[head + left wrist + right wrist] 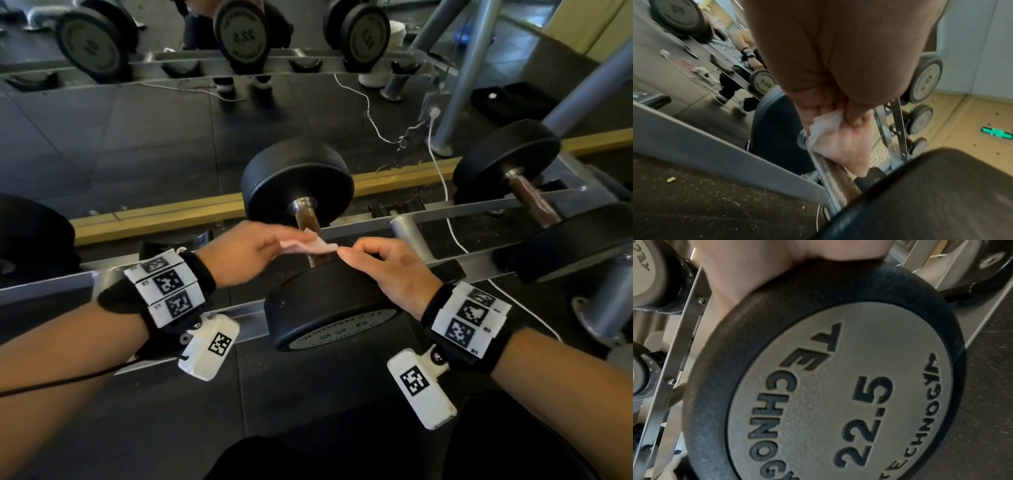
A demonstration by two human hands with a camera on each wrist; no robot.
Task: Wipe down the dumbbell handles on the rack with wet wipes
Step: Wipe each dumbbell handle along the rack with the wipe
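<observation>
A black 22.5 dumbbell [329, 308] lies across the rack rails [479, 210], its brown knurled handle [306, 221] running away from me. My left hand [284, 245] pinches a white wet wipe [317, 245] that lies on the handle. In the left wrist view the fingers [853, 120] bunch the wipe [828, 136], which drapes over the handle [836, 175]. My right hand [383, 267] rests on the near weight head, fingers curled over its inner edge and thumb tip beside the wipe. In the right wrist view the palm [777, 264] sits on the head's rim [838, 386].
Another dumbbell [534, 202] with a brown handle lies on the rack to the right, and a black weight head [30, 233] sits at the left edge. A white cable [442, 178] runs behind the rack. A mirror [137, 137] behind reflects the rack.
</observation>
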